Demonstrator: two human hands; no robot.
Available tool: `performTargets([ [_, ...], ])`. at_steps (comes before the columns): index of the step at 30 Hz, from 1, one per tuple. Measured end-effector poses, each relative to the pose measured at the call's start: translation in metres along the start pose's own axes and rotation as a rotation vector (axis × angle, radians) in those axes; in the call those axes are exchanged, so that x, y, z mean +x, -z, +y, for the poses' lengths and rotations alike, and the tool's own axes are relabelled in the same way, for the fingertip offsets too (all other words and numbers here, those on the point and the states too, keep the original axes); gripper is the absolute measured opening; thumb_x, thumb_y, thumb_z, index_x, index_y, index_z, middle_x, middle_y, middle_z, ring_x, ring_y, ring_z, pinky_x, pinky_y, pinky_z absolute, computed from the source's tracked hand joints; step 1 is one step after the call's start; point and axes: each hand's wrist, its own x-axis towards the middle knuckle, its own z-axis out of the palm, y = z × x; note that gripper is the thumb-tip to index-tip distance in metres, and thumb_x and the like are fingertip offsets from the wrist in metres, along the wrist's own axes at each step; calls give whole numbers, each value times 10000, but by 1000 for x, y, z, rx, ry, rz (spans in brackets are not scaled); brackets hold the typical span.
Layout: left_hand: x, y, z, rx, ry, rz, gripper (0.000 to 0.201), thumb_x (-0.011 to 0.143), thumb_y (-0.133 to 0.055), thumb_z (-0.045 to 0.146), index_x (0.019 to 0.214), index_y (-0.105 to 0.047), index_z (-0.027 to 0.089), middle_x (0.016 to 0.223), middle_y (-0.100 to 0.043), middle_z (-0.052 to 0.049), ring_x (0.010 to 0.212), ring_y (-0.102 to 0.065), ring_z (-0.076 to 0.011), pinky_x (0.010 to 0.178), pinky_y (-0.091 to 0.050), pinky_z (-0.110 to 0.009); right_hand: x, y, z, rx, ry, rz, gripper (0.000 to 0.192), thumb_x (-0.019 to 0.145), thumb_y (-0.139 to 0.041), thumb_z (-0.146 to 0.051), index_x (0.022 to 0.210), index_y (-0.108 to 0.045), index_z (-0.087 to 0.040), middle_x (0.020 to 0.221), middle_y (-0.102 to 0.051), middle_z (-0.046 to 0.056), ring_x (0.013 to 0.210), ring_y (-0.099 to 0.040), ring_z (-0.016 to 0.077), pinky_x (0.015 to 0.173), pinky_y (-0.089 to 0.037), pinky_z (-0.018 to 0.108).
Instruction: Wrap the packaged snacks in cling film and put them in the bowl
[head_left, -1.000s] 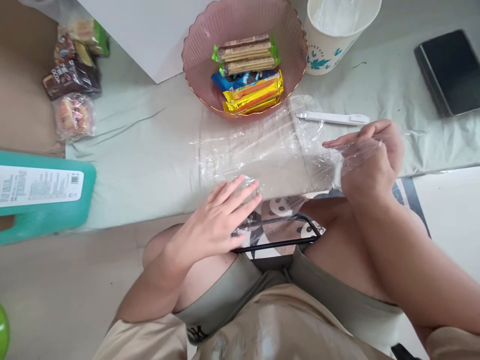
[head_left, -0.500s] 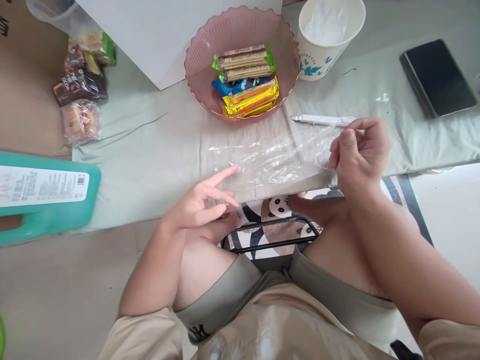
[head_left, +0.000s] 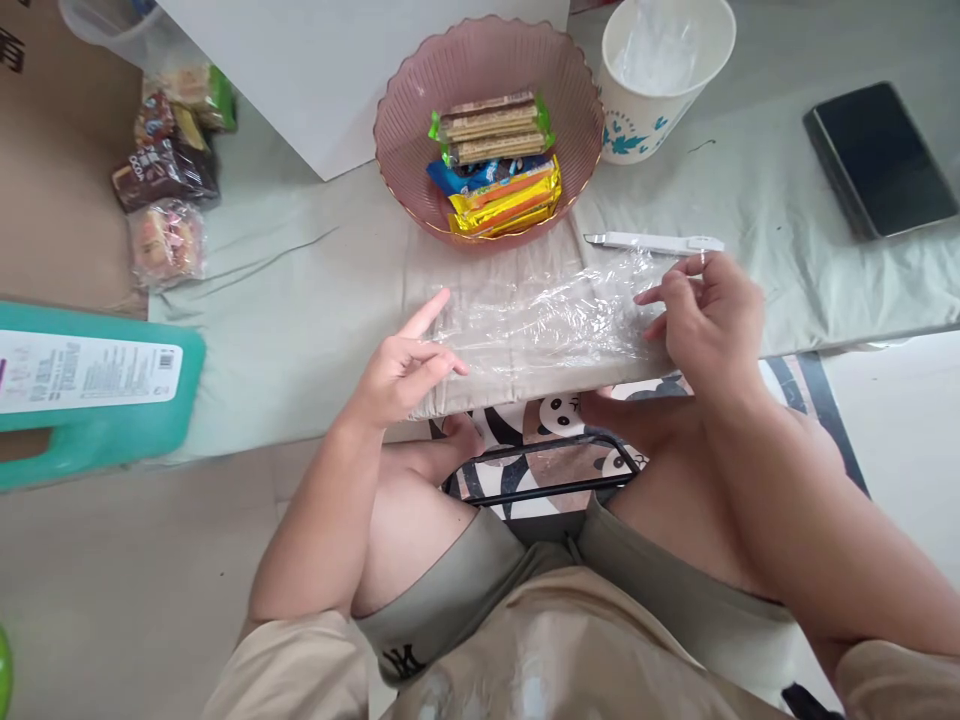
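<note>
A crumpled sheet of clear plastic wrap [head_left: 551,318] lies on the pale green cloth [head_left: 300,310] near the table's front edge. My left hand [head_left: 405,362] rests at the wrap's left end, index finger pointing out and the other fingers pinching its edge. My right hand [head_left: 709,315] pinches the wrap's right end between thumb and fingers. Just beyond the wrap stands a pink ribbed bowl [head_left: 401,130] with several wrapped snack bars inside.
A white pen-like tool [head_left: 652,242] lies behind my right hand. A paper cup [head_left: 656,90] with plastic in it stands at the back; a dark phone [head_left: 881,158] lies far right. Snack packets [head_left: 169,170] sit far left, a teal container [head_left: 90,385] at the left edge.
The plastic wrap, held up and stretched a second ago, has come down flat on the cloth. My left hand moved up from my lap to its left end; my right hand lowered.
</note>
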Motion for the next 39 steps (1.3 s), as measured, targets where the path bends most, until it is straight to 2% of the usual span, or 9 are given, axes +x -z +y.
performTargets([
  [3, 4, -5, 0, -117, 35, 139, 233, 848, -655, 362, 731, -790, 213, 1447, -683, -97, 1370, -632, -340, 1087, -573, -478, -1, 2, -1, -40, -14, 3, 83, 929, -563, -195, 850, -575, -217, 645, -700, -43, 393, -536, 83, 422, -372, 243],
  [5, 7, -8, 2, -216, 125, 238, 256, 859, -632, 354, 696, -751, 197, 1226, -787, -127, 1165, -746, -307, 781, -646, -356, -2, 3, -1, -46, -1, 12, 108, 925, -559, -181, 830, -601, -208, 595, -666, -44, 412, -542, 86, 449, -393, 242],
  [7, 11, -10, 5, -302, 242, 285, 267, 864, -616, 363, 699, -718, 180, 1073, -809, -151, 959, -793, -276, 498, -525, -238, -2, 3, 0, -49, 10, 12, 124, 931, -554, -191, 830, -625, -202, 585, -654, -39, 414, -537, 89, 456, -398, 248],
  [10, 15, -11, 10, -358, 381, 284, 263, 842, -641, 393, 720, -673, 163, 1098, -794, -180, 730, -784, -220, 338, -275, -167, -1, 4, 2, -78, 15, -1, 141, 953, -551, -258, 870, -653, -205, 595, -652, -35, 392, -493, 93, 454, -387, 266],
  [13, 17, -11, 11, -346, 442, 310, 278, 805, -674, 406, 702, -637, 151, 1277, -745, -199, 556, -720, -142, 305, -166, -167, 1, 4, 6, -133, 11, -10, 150, 940, -563, -286, 854, -662, -215, 601, -648, -33, 411, -480, 103, 493, -398, 282],
  [18, 15, -12, 4, -270, 362, 300, 306, 790, -671, 416, 682, -670, 130, 1448, -658, -205, 438, -600, -45, 315, -290, -181, 3, 4, 10, -215, 28, -33, 118, 848, -578, -221, 742, -629, -228, 606, -652, -25, 496, -535, 137, 605, -447, 320],
  [26, 20, -11, 3, -324, 310, 416, 136, 827, -673, 271, 753, -682, 158, 932, -795, -83, 552, -645, -67, 481, -486, -165, 1, 4, 11, -180, 38, -35, 181, 909, -553, -311, 753, -604, -234, 604, -635, -26, 478, -524, 130, 565, -448, 309],
  [32, 25, -13, -1, -275, 400, 454, 123, 911, -660, 295, 846, -656, 191, 503, -544, 64, 316, -414, -62, 297, -276, -179, 2, 4, 13, -274, 42, -45, 195, 944, -536, -386, 885, -655, -243, 599, -658, -19, 506, -559, 160, 629, -471, 341],
  [39, 35, -10, -2, -292, 327, 513, 85, 890, -654, 200, 809, -630, 194, 560, -563, 51, 458, -560, -70, 400, -408, -147, 1, 4, 9, -345, 16, -32, 148, 914, -554, -342, 887, -670, -254, 567, -636, -25, 525, -562, 171, 643, -465, 343],
])
